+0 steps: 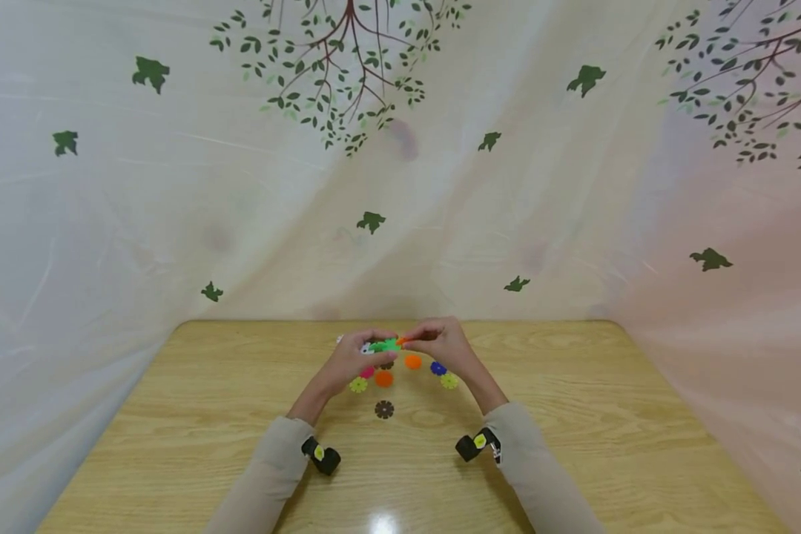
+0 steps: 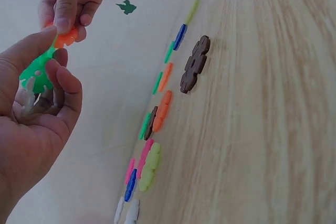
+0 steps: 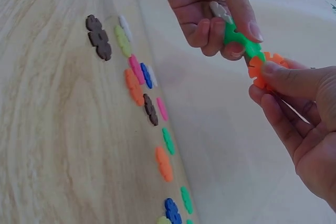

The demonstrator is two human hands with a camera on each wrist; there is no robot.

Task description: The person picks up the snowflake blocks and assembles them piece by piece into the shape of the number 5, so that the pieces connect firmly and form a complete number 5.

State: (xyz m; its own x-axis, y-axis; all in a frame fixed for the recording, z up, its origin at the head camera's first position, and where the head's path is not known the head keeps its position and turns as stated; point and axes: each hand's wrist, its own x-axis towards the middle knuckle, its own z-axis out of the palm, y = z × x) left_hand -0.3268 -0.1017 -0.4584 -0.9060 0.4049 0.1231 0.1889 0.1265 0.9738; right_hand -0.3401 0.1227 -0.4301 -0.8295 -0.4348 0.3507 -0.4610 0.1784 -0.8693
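Green notched piece (image 3: 244, 40), held aloft with white disc (image 3: 220, 10) and orange disc (image 3: 255, 71)

Location: raised above the far part of the surface (image 1: 561, 445), between the two hands; left hand (image 1: 357, 361) grasping the green notched piece, thumb to one face, fingers curled about the other; right hand (image 1: 443, 345) pinching the orange disc between thumb and fingers.

Progress, as judged: white disc at one end of the green, that join seemingly made; orange disc meeting the opposite end, that join seemingly in hand; whether the slots are fully seated, cannot be told; remaining stock lies loose and apparently unjoined on the surface, namely brown disc (image 1: 384, 409), set nearest the person; blue disc (image 1: 438, 368) just beside a yellow-green disc (image 1: 449, 381); loose orange discs (image 1: 383, 379); pink disc (image 3: 136, 68); loose green discs (image 3: 168, 141); loose white discs (image 2: 134, 212).

Appearance: bright green, thin, seemingly plastic; edge cut with notches; partly covered by the fingers, so one disc or several, uncertain; orange disc likewise notched, lobed about its rim; white disc paler, half tucked into the left palm.
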